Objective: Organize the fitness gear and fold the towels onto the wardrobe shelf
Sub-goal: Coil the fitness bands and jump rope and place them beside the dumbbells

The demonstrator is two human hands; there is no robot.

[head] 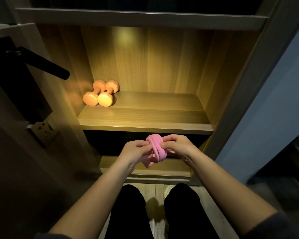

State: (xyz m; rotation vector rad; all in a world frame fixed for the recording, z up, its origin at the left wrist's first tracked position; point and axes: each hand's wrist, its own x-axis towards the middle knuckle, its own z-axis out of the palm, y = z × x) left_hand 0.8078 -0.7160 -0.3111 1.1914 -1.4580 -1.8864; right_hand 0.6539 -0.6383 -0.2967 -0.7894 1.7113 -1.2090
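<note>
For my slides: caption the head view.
Left hand and right hand grip a pink bundle near the shelf with dumbbells.

A black lever handle (41, 63) is mounted on a dark door (10, 152) at the left, and a metal latch plate (41, 129) is set into the door's edge below it. A blue-grey wall (274, 109) is seen at the right. Pale floor planks (155, 190) are laid below.

A left dumbbell (91, 99) and a right dumbbell (105, 99) make two, at the back left corner of the one lit shelf (154, 116). One pink bundle (157, 147). Two hands hold it: left hand (135, 150), right hand (177, 145). One door handle (45, 63).
</note>
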